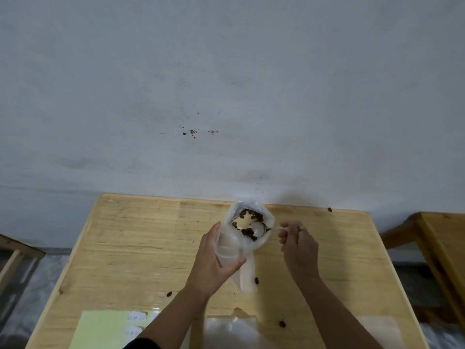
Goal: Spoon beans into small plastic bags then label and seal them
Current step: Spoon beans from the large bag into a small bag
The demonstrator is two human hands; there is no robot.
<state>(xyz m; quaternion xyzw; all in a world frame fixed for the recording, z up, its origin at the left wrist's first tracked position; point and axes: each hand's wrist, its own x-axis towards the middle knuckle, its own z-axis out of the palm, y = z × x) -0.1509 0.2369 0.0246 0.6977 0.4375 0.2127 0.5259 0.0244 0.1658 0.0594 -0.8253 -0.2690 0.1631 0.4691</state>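
wooden counter (125,248) against a grey wall. left hand (214,263) grip curls round a small bag (236,250), limp, slippery film, best held near its mouth. right hand (298,244) pinches the spoon (261,229) in the big bag (251,222) of light, loose beans (249,215).

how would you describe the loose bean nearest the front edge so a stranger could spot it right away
Start at the wooden table and go to its near edge, where flat clear plastic bags lie. Just right of them, beside the right forearm, sits one dark brown bean. Unlike the beans in the held bag, it lies alone on bare wood, closest to the camera.
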